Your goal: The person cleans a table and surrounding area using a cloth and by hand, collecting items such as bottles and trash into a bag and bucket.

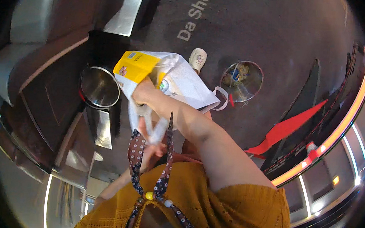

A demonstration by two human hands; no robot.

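Note:
A white bag with a yellow printed panel (192, 87) sits tilted in front of me, its mouth open toward the left. My right hand (144, 90) reaches down into it, and the bag's side hides the fingers. Closer to my body, my left hand (149, 150) is closed round a white strap (158, 131) that seems to belong to the bag, though motion blurs it. A second white handle (222, 99) loops out loose at the bag's right end. The patterned ties (136, 153) of my mustard top hang in front of my left hand.
Right of the bag stands a clear round bin (250, 91) with rubbish in it. Another round bin (100, 88) with a shiny rim stands at the left, beside dark seating (40, 118). A white clog (198, 58) shows beyond the bag. A lit orange edge (340, 128) curves along the right.

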